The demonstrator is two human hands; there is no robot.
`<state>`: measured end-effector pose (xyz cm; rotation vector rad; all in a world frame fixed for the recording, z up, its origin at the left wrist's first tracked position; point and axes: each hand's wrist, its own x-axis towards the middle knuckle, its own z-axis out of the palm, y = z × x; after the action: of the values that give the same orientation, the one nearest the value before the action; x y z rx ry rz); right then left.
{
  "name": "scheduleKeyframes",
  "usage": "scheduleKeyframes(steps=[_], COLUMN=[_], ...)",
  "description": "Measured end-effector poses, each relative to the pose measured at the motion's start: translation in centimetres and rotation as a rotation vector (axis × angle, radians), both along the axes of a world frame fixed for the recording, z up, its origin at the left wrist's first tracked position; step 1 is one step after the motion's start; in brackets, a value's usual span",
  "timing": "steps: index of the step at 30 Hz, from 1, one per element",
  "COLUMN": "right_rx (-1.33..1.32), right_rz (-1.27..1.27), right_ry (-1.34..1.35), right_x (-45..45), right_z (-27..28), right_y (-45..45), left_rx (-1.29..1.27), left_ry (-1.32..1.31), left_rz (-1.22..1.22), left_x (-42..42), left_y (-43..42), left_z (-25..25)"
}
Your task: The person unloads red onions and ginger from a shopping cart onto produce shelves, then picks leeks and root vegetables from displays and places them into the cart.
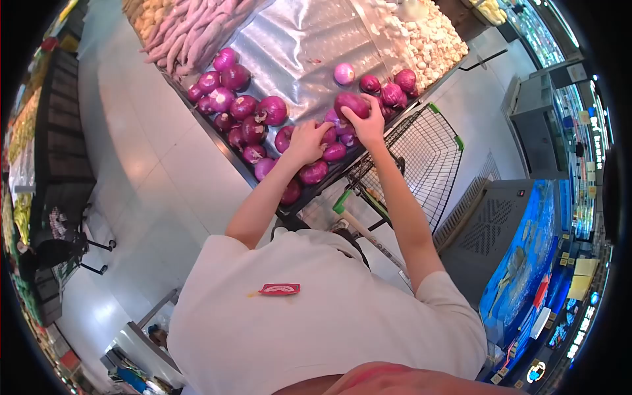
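My right hand (368,122) grips a large red onion (351,104) between thumb and fingers, just above the other onions at the near corner of the display. Beside it, my left hand (307,142) reaches into the pile, its fingers curled over another red onion (328,136); part of that onion is hidden under the hand. More red onions (253,130) lie heaped to the left along the edge. A smaller group of red onions (393,94) rests to the right, and one paler onion (344,74) lies apart on the silvery liner (289,59).
Pink-skinned sweet potatoes (197,33) and garlic (431,43) fill the far parts of the display. A wire shopping cart (421,164) with green corners stands against its right side. A grey cabinet with a blue tank (520,257) is farther right; dark shelving (62,151) stands left.
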<state>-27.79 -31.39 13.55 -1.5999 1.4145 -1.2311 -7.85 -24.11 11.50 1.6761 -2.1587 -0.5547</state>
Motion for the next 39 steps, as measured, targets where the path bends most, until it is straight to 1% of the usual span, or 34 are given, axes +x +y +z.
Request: scheduleKeyframes(steps=[1, 3, 4, 6, 7, 10, 13, 14, 15, 17, 18, 21, 23, 26, 27, 29, 30, 31, 33, 35, 36, 37, 38, 39], right_rx=[0.021, -0.015, -0.027, 0.063, 0.099, 0.211, 0.227, 0.213, 0.190, 0.144, 0.110, 0.061, 0.054, 0.110, 0.159, 0.119, 0.086, 0.061, 0.037, 0.056, 0.050, 0.241, 0.175, 0.335], right_rz=[0.025, 0.023, 0.026, 0.084, 0.111, 0.178, 0.110, 0.087, 0.092, -0.010, -0.031, -0.152, -0.079, 0.004, 0.030, 0.012, 0.007, -0.020, -0.030, -0.117, -0.216, -0.361, -0.477, -0.574], right_ry=[0.008, 0.060, 0.086, 0.171, 0.242, 0.323, 0.287, 0.258, 0.272, 0.274, 0.243, 0.184, 0.208, 0.238, 0.240, 0.291, 0.254, 0.193, 0.011, -0.168, -0.126, -0.073, 0.158, 0.164], right_x=[1.1, 2.8, 3.6, 4.1, 4.4, 4.5, 4.8, 4.9, 4.8, 5.0, 5.1, 4.5, 3.2, 1.9, 1.7, 1.2, 0.6, 0.0, -2.7, -6.6, -9.5, -12.1, -15.3, -18.0], right_z=[0.3, -1.8, -1.9, -1.9, -2.1, -3.0, -4.1, -4.2, -5.5, -6.7, -6.5, -8.6, -10.2, -8.6, -8.3, -8.9, -8.3, -7.9, -5.1, -4.3, -5.7, -5.9, -9.2, -10.8], right_y=[-1.3, -4.8, -5.4, -6.9, -7.7, -8.7, -9.5, -9.4, -10.3, -10.2, -9.5, -9.1, -9.3, -8.3, -8.3, -7.7, -6.4, -4.9, 0.3, 7.9, 11.9, 16.1, 20.5, 25.6], left_rx=[0.008, 0.030, 0.064, 0.118, 0.089, -0.008, -0.247, -0.271, -0.282, -0.304, -0.316, -0.369, -0.334, -0.296, -0.219, -0.060, -0.139, -0.111, -0.065, 0.074, 0.138, 0.047, -0.043, -0.133], left_ry=[-0.007, -0.026, -0.007, 0.022, 0.023, 0.045, 0.065, 0.054, 0.102, 0.194, 0.212, 0.237, 0.297, 0.313, 0.299, 0.271, 0.249, 0.190, 0.075, -0.096, -0.186, -0.127, -0.067, -0.005], left_rz=[-0.002, -0.001, 0.007, -0.011, 0.011, 0.065, 0.188, 0.248, 0.275, 0.325, 0.318, 0.255, 0.112, -0.140, -0.211, -0.339, -0.360, -0.408, -0.523, -0.581, -0.611, -0.589, -0.564, -0.535], left_x=[0.1, 0.5, 0.6, 1.0, 1.0, 0.2, -1.2, -1.8, -2.6, -3.8, -4.4, -6.6, -8.2, -10.7, -11.4, -12.7, -13.4, -13.9, -15.0, -15.8, -16.1, -16.4, -16.5, -16.6], left_y=[-0.3, -0.9, -1.1, -1.3, -1.2, 0.1, 2.1, 3.1, 4.3, 6.6, 7.6, 10.4, 11.9, 13.3, 13.6, 14.2, 14.3, 14.6, 14.9, 15.2, 15.4, 15.4, 15.3, 15.1], left_z=[-0.3, -0.8, -0.6, -1.4, -1.7, -2.0, -1.2, -0.8, -0.6, -0.2, 0.1, -0.3, -1.2, -5.7, -6.2, -7.1, -8.3, -9.3, -10.9, -11.8, -12.1, -12.2, -12.3, -12.2])
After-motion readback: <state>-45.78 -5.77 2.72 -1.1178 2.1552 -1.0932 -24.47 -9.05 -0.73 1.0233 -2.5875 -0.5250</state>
